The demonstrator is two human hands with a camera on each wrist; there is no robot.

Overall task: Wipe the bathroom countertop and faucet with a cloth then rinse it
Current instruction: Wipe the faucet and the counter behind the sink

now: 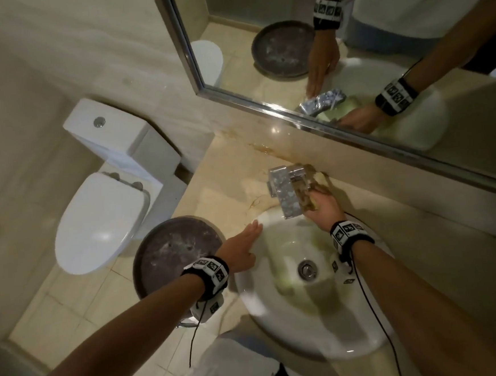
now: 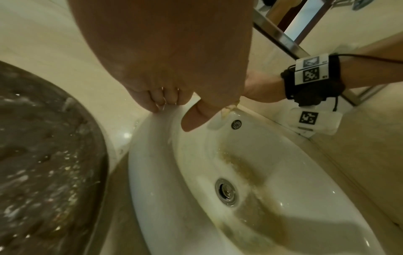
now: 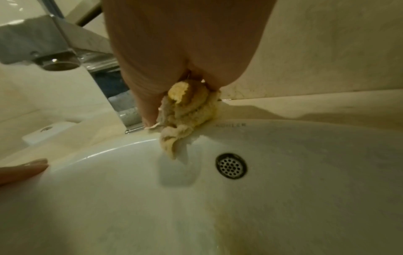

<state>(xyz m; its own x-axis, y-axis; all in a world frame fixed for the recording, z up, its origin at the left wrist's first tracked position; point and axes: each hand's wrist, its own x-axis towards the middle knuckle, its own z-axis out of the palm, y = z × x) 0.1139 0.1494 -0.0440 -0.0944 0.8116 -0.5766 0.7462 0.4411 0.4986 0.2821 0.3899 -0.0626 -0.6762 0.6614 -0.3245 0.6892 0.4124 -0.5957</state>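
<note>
taking the faucet (image 1: pixel 285 192) as the landmark and reading from left to right: well to its left, past the basin edge, a dark round tray (image 1: pixel 176 252) sits off the end of the countertop (image 1: pixel 219 172). nearer, the left hand (image 1: pixel 242 249) lies flat on the left rim of the sink (image 1: pixel 281 318), fingers straight and close together, thumb hanging over the inner wall, holding nothing; it seems only to brace. the faucet itself stands on the counter at the back of the bowl, its squared spout running out from the mirror wall (image 1: pixel 355 137) over the basin, so its long axis points toward the person. just to the right of the faucet, touching or nearly touching its right flank, the right hand (image 1: pixel 322 208) grips the cloth (image 3: pixel 187 110), fingers curled round a bunched, yellowish wad whose loose tail droops onto the back rim beside the faucet base, above the overflow hole (image 3: pixel 231 165). so the cloth lies between the fingers and the faucet body, and the right hand is plainly the nearer one; the coming stroke probably has to run along the spout's length. whether water is running cannot be told.
</note>
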